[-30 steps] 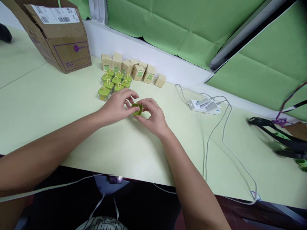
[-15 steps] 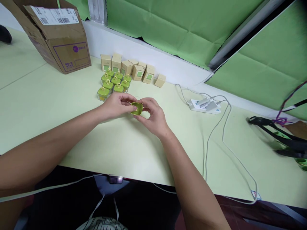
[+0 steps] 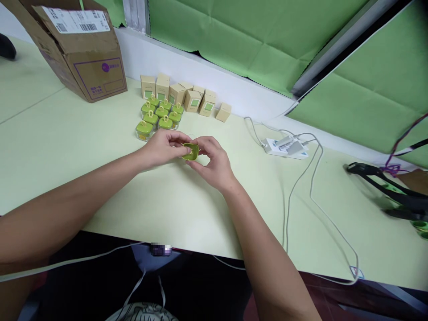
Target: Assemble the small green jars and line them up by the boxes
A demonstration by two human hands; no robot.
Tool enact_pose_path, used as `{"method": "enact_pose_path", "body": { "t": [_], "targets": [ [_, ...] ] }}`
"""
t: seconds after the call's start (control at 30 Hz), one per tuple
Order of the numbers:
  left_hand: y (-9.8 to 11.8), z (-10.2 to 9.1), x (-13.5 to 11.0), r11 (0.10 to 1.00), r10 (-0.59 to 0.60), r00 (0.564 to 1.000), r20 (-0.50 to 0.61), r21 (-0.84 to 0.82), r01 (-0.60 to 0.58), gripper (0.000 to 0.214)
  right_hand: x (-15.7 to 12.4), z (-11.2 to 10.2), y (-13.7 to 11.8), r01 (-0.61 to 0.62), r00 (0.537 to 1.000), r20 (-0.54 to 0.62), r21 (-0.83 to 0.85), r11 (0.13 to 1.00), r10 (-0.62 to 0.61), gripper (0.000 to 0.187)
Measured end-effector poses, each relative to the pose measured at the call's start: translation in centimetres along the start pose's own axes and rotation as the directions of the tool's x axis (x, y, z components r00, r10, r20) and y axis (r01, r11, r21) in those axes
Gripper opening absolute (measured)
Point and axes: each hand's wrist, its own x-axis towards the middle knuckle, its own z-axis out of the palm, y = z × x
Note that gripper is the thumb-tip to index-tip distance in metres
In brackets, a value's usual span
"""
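Both hands meet over the pale green table [image 3: 83, 147] around a small green lid [image 3: 191, 152]. My left hand [image 3: 162, 147] pinches its left edge with curled fingers. My right hand [image 3: 211, 161] cups it from the right and below, fingers bent around it. Just behind the hands stands a cluster of several small clear jars with green lids [image 3: 158, 117]. A row of several small tan cartons [image 3: 182, 97] lines the wall behind the jars.
A large cardboard box [image 3: 78, 47] lies at the back left. A white power strip [image 3: 284, 148] with grey cables trailing to the front edge sits right of the hands. A black tool [image 3: 388, 189] rests at the far right.
My left hand's fingers have curled down from spread onto the lid's left edge. The lid and my right hand have barely shifted.
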Motion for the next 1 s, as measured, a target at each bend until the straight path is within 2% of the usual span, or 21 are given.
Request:
{"method": "enact_pose_path", "body": {
  "t": [0.33, 0.6, 0.7, 0.77, 0.83, 0.9, 1.0],
  "targets": [
    [0.2, 0.6, -0.2, 0.99, -0.055, 0.998, 0.035, -0.127, 0.059, 0.034, -0.2, 0.0, 0.3, 0.044, 0.999, 0.018, -0.122, 0.992, -0.042, 0.044],
    [-0.3, 0.8, 0.0, 0.982, -0.057, 0.997, 0.057, -0.176, 0.066, 0.035, -0.2, 0.3, 0.4, 0.02, 1.0, -0.015, -0.114, 0.993, -0.022, 0.041],
    [-0.5, 0.7, 0.1, 0.988, -0.028, 0.999, 0.027, -0.153, 0.031, 0.036, -0.1, 0.3, 0.4, 0.007, 0.999, -0.052, -0.09, 0.996, -0.012, 0.04],
    [-0.7, 0.4, 0.1, 0.996, 0.06, 0.998, -0.025, -0.071, -0.061, 0.034, -0.1, 0.2, 0.5, 0.001, 0.996, -0.086, -0.083, 0.997, -0.008, 0.04],
    [-0.8, 0.1, -0.1, 0.97, 0.223, 0.974, -0.045, 0.106, -0.218, 0.029, -0.1, 0.1, 0.6, -0.016, 0.993, -0.119, -0.086, 0.996, 0.006, 0.04],
    [-0.8, -0.2, -0.5, 0.869, 0.386, 0.922, 0.017, 0.329, -0.37, 0.023, -0.2, 0.1, 0.7, -0.036, 0.991, -0.135, -0.098, 0.995, 0.023, 0.039],
    [-0.6, -0.5, -0.9, 0.702, 0.465, 0.872, 0.151, 0.538, -0.467, 0.024, -0.3, 0.1, 0.8, -0.038, 0.991, -0.131, -0.122, 0.992, 0.022, 0.037]
  ]
}}
